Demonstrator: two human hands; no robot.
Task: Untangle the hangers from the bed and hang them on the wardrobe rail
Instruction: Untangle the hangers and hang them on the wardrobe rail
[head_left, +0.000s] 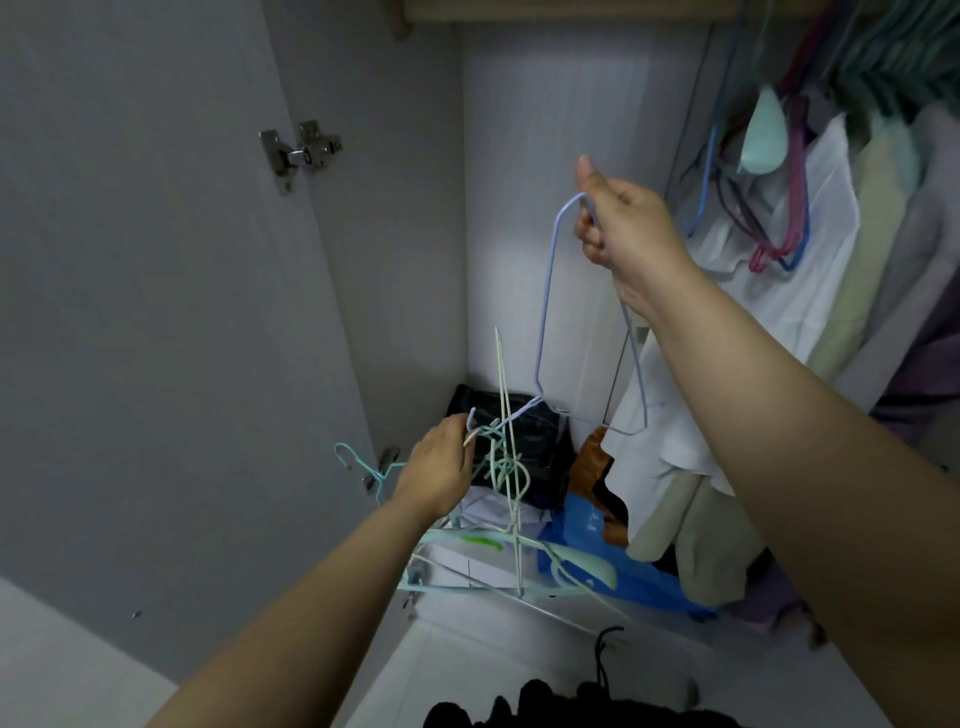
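Hands work inside an open wardrobe. Right hand (626, 223) is raised, fingers closed around the upper bend of a lavender wire hanger (545, 306), which hangs down from the grip; its hook end reaches into the tangle below. Left hand (439, 475) is lower, fingers curled shut on a bundle of tangled hangers (501, 467) — mint green and pale cream wires crossing each other, several frames hanging beneath the hand above the wardrobe floor. One teal hanger hook (348, 457) projects from the bundle toward the open door (156, 312), whose hinge (298, 150) shows near its upper edge.

Wardrobe floor holds folded dark clothing (540, 431) at the back corner, an orange item and a blue plastic bag (587, 535) beside it. At the upper right corner, empty hangers (784, 223) — blue, pink, dark purple — hang beside pale garments (810, 260); the rail itself is blurred and not clearly visible.
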